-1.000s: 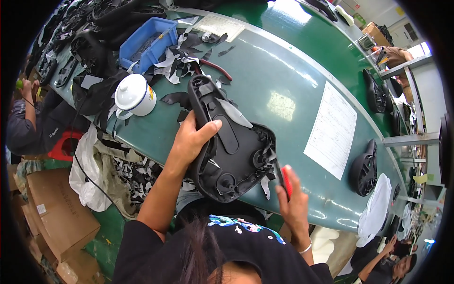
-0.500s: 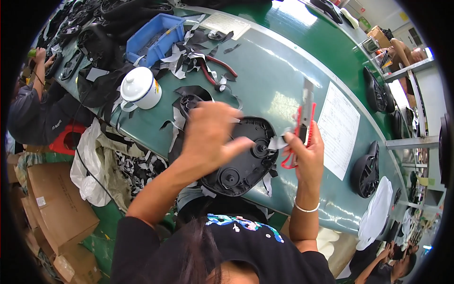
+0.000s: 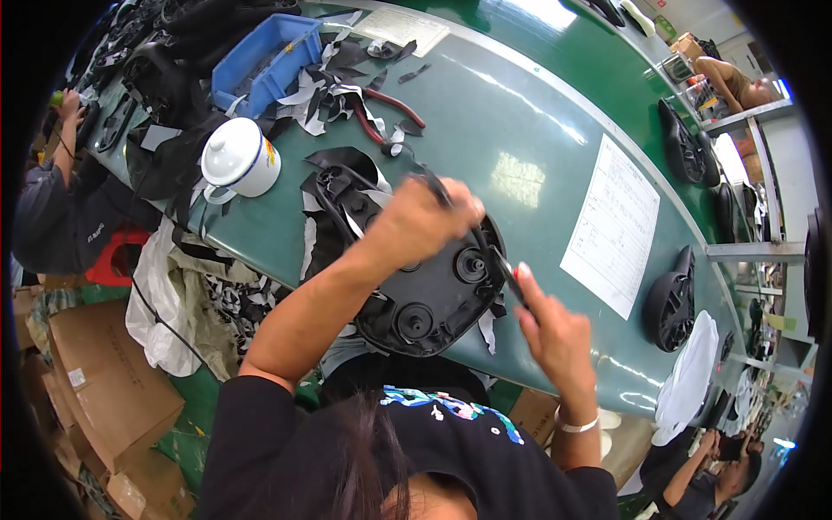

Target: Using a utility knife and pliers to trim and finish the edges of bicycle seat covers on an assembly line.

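Note:
On the table in front of me lies a black molded plastic shell (image 3: 446, 299), its hollow side with round bosses facing up and fabric edging around its rim. My left hand (image 3: 420, 224) is closed over its upper part, gripping a black fabric strip (image 3: 480, 238) that runs taut down to the right rim. A loose end of the strip sticks up above the fingers. At that same rim my right hand (image 3: 559, 334) is wrapped round a red-handled utility knife (image 3: 516, 276), its tip against or very close to the strip. Fingers hide most of the handle.
Left of the shell stands a white lidded mug (image 3: 247, 165). Red-handled pliers (image 3: 367, 124) lie among fabric scraps beside a blue bin (image 3: 264, 74). A printed sheet (image 3: 611, 225) and another black shell (image 3: 669, 303) are on the right. Cardboard boxes (image 3: 113, 373) sit at lower left; people work nearby.
My right hand has brought the knife down and left to the shell's rim; the scrap it held is no longer seen there. My left hand has moved right and closed on the strip.

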`<state>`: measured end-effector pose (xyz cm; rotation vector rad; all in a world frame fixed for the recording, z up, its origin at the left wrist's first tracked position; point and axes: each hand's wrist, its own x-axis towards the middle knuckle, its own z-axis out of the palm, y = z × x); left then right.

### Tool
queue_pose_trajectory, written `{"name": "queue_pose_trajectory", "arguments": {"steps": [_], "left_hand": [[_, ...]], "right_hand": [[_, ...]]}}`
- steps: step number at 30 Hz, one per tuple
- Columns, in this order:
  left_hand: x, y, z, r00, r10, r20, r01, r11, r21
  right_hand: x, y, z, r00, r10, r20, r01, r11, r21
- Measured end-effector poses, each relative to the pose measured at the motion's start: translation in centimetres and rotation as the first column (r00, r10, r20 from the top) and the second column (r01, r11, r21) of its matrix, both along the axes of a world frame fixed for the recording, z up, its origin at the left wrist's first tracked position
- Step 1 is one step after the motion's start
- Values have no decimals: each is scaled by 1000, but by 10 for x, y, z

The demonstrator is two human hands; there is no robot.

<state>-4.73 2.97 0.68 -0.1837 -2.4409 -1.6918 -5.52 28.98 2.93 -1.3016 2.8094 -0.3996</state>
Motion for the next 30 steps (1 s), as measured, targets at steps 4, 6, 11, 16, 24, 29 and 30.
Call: {"name": "queue_pose_trajectory", "arguments": {"steps": [4, 6, 11, 16, 24, 29, 30], "left_hand": [[3, -3, 20, 980, 196, 43, -165, 667, 726], [9, -1, 26, 994, 112, 12, -91, 735, 672], [-21, -8, 24, 894, 73, -442, -240, 911, -336], [-53, -33, -5, 791, 523, -316, -564, 824, -50], [34, -17, -11, 957, 83, 276, -283, 459, 842], [92, -38, 26, 989, -116, -88, 142, 902, 407], [89, -50, 33, 976, -99, -196, 179, 876, 449]], "right_hand": [[59, -5, 7, 951, -251, 178, 256, 967, -6], [50, -13, 7, 941, -283, 185, 292, 956, -22], [-7, -35, 17, 981, -194, -17, 194, 981, 14], [23, -41, 13, 970, -222, -100, 235, 960, 152], [-90, -25, 41, 992, 125, -26, -114, 958, 264], [-88, -42, 57, 941, 338, 3, -325, 901, 287], [-84, -39, 58, 943, 334, 8, -319, 892, 319]]}}
